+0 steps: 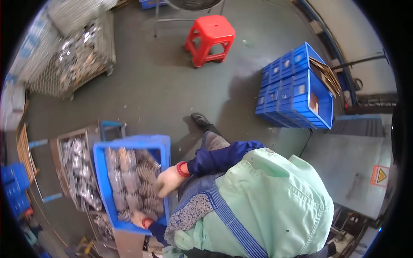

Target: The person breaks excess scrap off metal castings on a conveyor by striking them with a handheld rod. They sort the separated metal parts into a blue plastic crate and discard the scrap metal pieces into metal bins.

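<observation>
A blue plastic crate [98, 172] holds rows of stacked thin metal parts [131, 180]. My right hand [171, 179], in a pale glove with a red cuff, reaches over the crate's near side. Its fingers curl down against the nearest stacks and are partly hidden and slightly blurred. Low in the same crate, by the corner, my left hand [139, 218] has its fingers closed around the end of a stack. A red band circles that wrist too.
Beyond the crate stands a bin of shiny metal pieces [81, 172]. A wire cage [51, 79] holds more pieces. On the floor are a red stool [211, 41] and stacked blue crates [284, 92]. A metal table [344, 163] with a warning label is behind me.
</observation>
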Demonstrator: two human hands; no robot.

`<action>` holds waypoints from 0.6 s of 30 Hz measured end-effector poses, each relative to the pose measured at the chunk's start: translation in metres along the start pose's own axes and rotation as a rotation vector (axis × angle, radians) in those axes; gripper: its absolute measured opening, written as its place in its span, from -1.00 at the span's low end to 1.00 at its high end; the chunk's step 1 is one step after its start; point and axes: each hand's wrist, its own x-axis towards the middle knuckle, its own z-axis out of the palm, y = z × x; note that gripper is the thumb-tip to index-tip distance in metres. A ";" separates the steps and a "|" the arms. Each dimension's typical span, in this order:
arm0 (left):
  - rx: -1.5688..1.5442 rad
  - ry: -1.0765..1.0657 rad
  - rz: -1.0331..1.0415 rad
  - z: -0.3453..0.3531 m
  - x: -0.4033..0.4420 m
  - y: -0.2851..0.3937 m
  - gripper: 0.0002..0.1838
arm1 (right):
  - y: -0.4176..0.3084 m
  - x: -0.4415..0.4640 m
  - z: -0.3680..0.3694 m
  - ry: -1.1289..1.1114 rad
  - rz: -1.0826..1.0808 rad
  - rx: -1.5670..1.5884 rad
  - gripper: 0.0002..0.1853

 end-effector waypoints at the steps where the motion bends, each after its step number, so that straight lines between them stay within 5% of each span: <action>1: 0.013 0.088 -0.009 -0.002 -0.017 0.018 -0.06 | 0.008 -0.027 -0.027 0.059 0.033 0.026 -0.41; 3: -0.016 0.385 0.152 -0.017 -0.084 0.083 -0.11 | 0.020 -0.087 -0.084 0.166 0.076 0.073 -0.42; 6: -0.168 0.269 0.093 0.020 -0.087 0.148 -0.24 | 0.032 -0.176 -0.176 0.458 0.291 0.092 -0.33; 8: 0.121 0.288 0.359 0.043 -0.107 0.201 -0.24 | 0.086 -0.203 -0.220 0.669 0.351 -0.007 -0.32; 10: 0.101 0.207 0.410 0.062 -0.133 0.266 -0.26 | 0.063 -0.269 -0.267 0.748 0.416 0.338 -0.37; 12: -0.179 0.032 0.287 0.059 -0.152 0.329 -0.30 | 0.079 -0.303 -0.303 0.859 0.463 0.475 -0.36; 15: 0.172 0.105 0.025 0.062 -0.167 0.381 -0.26 | 0.150 -0.301 -0.342 1.082 0.483 0.399 -0.35; 18: 0.202 0.088 0.084 0.065 -0.160 0.387 -0.25 | 0.137 -0.291 -0.376 1.221 0.513 0.556 -0.37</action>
